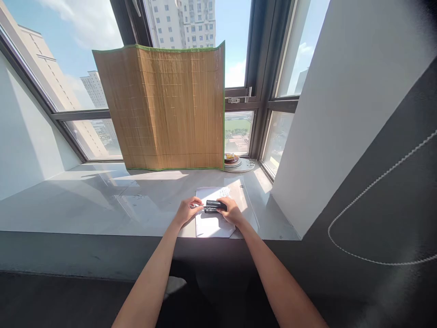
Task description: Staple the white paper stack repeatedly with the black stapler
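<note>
A black stapler sits over a white sheet of paper on the pale stone window sill. My right hand is wrapped round the stapler's right end. At the stapler's left end my left hand pinches something thin and metallic, with the fingers closed. Both hands rest above the paper near the sill's front edge.
A bamboo mat with green edging stands against the window at the back of the sill. To its right lie stacked plates with food. A white wall rises on the right, where a bead cord hangs.
</note>
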